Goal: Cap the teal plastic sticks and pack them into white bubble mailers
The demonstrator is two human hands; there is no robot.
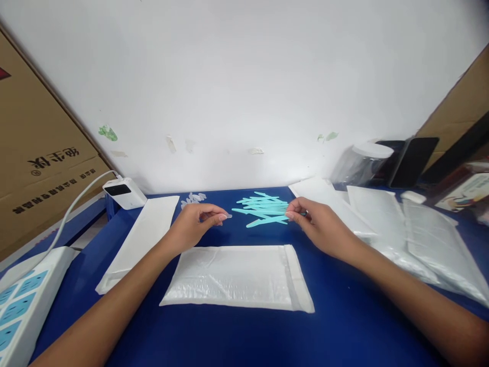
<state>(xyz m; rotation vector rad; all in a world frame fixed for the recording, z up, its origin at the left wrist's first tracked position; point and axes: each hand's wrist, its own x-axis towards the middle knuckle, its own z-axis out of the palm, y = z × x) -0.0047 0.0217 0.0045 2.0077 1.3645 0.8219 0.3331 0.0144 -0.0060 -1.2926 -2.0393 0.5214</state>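
Between thumb and fingertips, my left hand (pixel 200 221) pinches a small translucent plastic piece (pixel 229 215), which looks like a cap. My right hand (pixel 311 219) is closed on the right end of a slim teal stick (pixel 260 211) shaped like an eyebrow razor. Its narrow far end points left toward the small piece, with a gap between them. Several similar teal sticks (pixel 262 201) lie in a loose pile just behind. More translucent pieces (pixel 194 198) are heaped behind my left hand. In front of both hands a white padded mailer (pixel 233 278) lies flat on the blue table (pixel 229 336).
Another white mailer (pixel 143 237) lies at the left, near a white power bank (pixel 124 192) and a power strip (pixel 36 290). At the right are more mailers (pixel 439 239), a clear jar (pixel 362 163) and a black phone (pixel 414 162). A white wall (pixel 244 92) stands behind.
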